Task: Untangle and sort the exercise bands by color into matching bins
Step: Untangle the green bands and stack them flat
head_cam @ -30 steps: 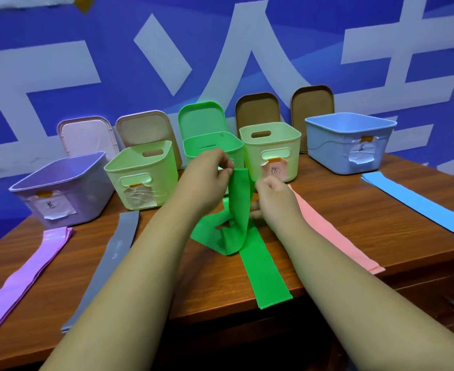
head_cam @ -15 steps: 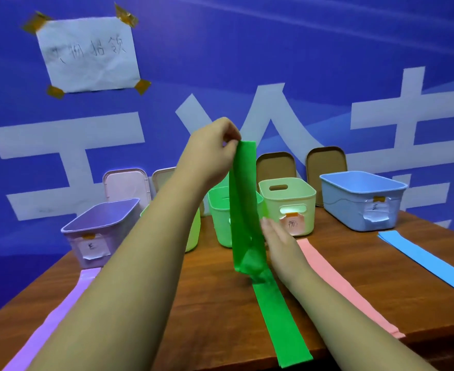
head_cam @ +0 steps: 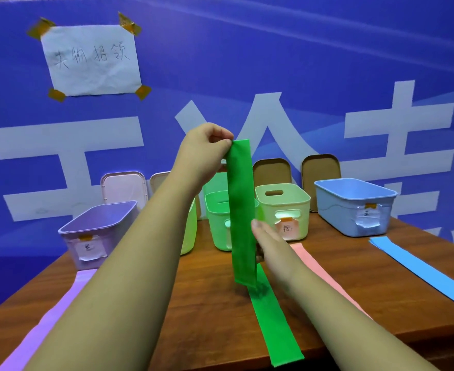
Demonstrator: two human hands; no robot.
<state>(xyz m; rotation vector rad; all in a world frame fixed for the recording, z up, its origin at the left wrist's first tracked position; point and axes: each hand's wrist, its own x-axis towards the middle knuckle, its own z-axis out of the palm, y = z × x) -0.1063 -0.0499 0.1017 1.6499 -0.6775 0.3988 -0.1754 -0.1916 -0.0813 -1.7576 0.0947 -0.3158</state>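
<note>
My left hand (head_cam: 204, 148) pinches the top end of a green exercise band (head_cam: 240, 210) and holds it up so it hangs straight down. The band's lower part lies flat on the wooden table (head_cam: 215, 317) and runs over the front edge. Fingers of my right hand (head_cam: 268, 241) wrap the hanging band at mid-height from its right side. Behind the band stands the green bin (head_cam: 216, 226), partly hidden by it. A pink band (head_cam: 319, 269), a blue band (head_cam: 418, 266) and a purple band (head_cam: 46, 325) lie flat on the table.
A row of open bins lines the table's back: purple (head_cam: 97, 231), light green beside my left forearm (head_cam: 191, 231), pale green (head_cam: 284, 210) and blue (head_cam: 354, 204). Lids (head_cam: 320, 175) lean on the blue wall behind them. A taped paper note (head_cam: 91, 58) hangs upper left.
My left hand has lifted the green band's end from the folded pile high above the bins, so the band now hangs straight. My right hand slid down along it. The view tilted upward.
</note>
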